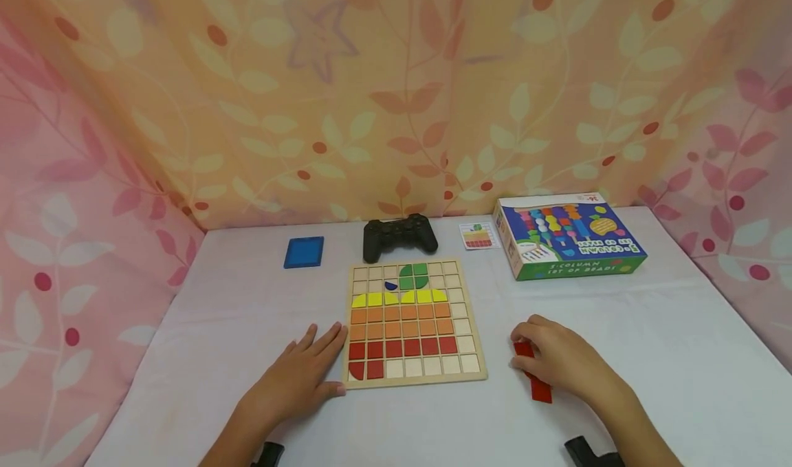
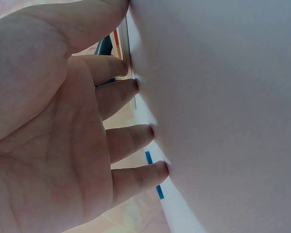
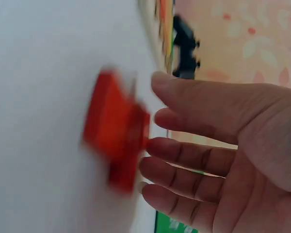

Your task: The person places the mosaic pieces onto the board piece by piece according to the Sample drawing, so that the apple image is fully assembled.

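My left hand [image 1: 302, 371] lies spread on the table, fingertips and thumb against the left edge of a wooden grid board [image 1: 479, 316]. Rows of red, orange and yellow tiles fill part of the board, with green quarter-round pieces and a blue piece near the top. Right of the board, my right hand [image 1: 566, 357] is over several red tiles [image 1: 541, 391]. In the right wrist view its fingers are loosely bent and the thumb stands apart; the red tiles [image 3: 106, 131] are blurred just beyond the fingertips. The left wrist view shows the palm, fingertips touching the cloth.
Behind the board lies a black game controller [image 1: 399, 235]. A small pattern card [image 1: 478, 236] and a colourful bead-set box [image 1: 569, 236] are at the back right. A blue square tray [image 1: 304, 252] lies at the back left. Patterned curtains [image 1: 396, 109] surround the white-covered table [image 1: 204, 329].
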`<move>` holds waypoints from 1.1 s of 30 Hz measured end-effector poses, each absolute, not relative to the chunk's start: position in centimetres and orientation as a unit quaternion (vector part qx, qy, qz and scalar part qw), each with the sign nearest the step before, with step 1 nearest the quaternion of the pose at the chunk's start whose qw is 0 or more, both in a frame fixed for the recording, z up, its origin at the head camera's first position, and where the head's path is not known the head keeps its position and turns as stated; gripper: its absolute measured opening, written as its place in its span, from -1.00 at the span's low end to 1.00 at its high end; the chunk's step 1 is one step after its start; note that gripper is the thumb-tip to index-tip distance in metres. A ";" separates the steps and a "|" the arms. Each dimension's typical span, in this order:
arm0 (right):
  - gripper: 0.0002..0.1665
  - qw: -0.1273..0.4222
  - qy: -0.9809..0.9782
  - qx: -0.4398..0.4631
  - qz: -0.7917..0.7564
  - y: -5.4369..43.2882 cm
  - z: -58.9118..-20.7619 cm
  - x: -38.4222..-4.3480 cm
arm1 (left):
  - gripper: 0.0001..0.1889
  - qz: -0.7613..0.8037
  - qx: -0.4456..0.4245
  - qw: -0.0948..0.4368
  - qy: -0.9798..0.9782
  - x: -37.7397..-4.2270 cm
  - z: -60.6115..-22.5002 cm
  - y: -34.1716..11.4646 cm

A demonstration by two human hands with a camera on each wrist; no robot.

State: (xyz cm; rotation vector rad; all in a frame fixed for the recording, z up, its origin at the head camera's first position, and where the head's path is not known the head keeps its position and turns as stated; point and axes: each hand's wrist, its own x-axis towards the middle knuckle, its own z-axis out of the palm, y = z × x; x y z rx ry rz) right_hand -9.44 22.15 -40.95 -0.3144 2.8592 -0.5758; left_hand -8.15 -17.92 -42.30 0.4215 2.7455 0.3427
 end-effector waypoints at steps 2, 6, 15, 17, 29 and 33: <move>-0.65 0.104 0.971 -0.101 -0.192 22.9 -41.3 -9.4 | -0.01 0.121 0.148 0.171 0.967 -8.2 -42.2 -17.9; -0.68 0.090 0.971 -0.105 -0.195 23.1 -41.8 -9.5 | -0.01 0.121 0.146 0.172 0.967 -8.1 -42.3 -17.9; -0.73 0.069 0.974 -0.117 -0.182 22.1 -41.8 -9.4 | -0.02 0.120 0.144 0.173 0.967 -8.2 -42.4 -17.8; -0.72 0.064 0.974 -0.123 -0.178 22.1 -41.8 -9.4 | -0.02 0.119 0.145 0.171 0.967 -8.1 -42.4 -17.8; -0.73 0.049 0.966 -0.176 -0.184 19.4 -41.1 -9.9 | -0.02 0.119 0.142 0.170 0.968 -8.2 -42.3 -17.8; -0.75 0.039 0.956 -0.225 -0.181 17.4 -40.9 -10.2 | -0.02 0.120 0.143 0.171 0.968 -8.2 -42.4 -17.8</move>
